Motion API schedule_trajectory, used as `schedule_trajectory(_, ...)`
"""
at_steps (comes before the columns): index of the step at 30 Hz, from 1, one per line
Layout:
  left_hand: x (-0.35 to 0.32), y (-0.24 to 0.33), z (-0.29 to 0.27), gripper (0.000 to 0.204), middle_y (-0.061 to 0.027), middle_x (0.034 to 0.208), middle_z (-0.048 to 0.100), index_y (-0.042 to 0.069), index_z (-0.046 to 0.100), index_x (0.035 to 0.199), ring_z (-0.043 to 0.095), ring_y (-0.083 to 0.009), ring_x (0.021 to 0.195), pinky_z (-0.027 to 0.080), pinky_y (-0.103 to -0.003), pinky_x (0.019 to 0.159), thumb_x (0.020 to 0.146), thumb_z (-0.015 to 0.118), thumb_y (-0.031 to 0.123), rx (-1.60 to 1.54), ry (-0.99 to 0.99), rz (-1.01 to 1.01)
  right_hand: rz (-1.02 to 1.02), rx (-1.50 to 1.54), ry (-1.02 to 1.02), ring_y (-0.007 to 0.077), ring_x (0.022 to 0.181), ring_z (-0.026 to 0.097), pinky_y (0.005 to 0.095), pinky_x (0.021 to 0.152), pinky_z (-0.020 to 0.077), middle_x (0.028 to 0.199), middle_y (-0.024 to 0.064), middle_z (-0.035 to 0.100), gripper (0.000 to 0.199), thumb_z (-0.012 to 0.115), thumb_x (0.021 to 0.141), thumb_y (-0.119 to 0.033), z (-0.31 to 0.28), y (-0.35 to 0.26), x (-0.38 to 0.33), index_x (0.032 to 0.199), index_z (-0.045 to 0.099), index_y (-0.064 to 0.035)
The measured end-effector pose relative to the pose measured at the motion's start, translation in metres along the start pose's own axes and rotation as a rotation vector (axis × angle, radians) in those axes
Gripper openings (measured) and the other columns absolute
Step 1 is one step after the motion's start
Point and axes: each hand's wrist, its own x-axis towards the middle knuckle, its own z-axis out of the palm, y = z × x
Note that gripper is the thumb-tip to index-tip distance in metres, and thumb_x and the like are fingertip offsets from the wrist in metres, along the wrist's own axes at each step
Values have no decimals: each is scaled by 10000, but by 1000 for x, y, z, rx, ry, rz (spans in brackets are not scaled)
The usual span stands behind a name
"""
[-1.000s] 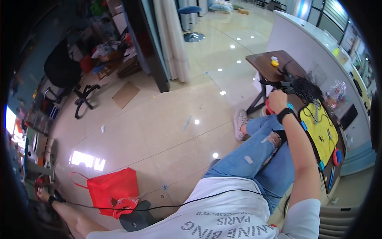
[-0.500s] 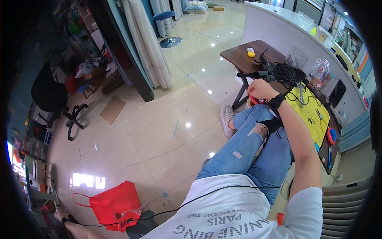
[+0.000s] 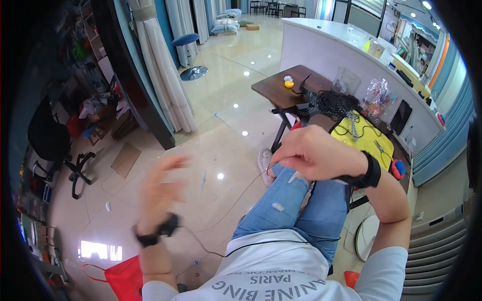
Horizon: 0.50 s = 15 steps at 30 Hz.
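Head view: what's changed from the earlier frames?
Left hand swung up and inward from the far lower left; right hand drew back toward the camera. Any grip change is unclear. Yellow mat and dark table stayed put.

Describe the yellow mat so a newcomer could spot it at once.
Find the white counter at upper right, then the dark brown table along its near side. On that table, just beyond the person's right hand, lies the yellow mat. Its broad, bright yellow surface sets it apart from the black tangle at its far end and the red-and-blue object by its near edge.
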Motion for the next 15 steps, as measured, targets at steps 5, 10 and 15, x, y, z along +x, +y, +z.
schedule_trajectory(5,37,20,111,232,-61,1051,581,23,559,1121,530,-92,860,467,-195,592,933,510,150,-671,-326,-310,63,-215,25,289,746,590,353,648,469,813,107,637,191,603,737,-20,-18,-29,-19,918,657,-48)
schedule_trajectory(10,48,19,134,213,18,838,564,23,583,947,423,-45,623,353,-189,560,942,525,228,-541,-392,-254,153,-152,181,301,728,587,408,614,452,733,103,596,156,583,721,-29,-15,-9,-46,873,616,-48)
schedule_trajectory(15,48,34,145,223,31,765,539,27,602,862,380,-45,604,333,-192,564,935,542,228,-450,-282,-166,161,-77,243,299,720,587,383,602,452,735,99,595,116,589,728,-22,-7,2,-56,840,603,-49)
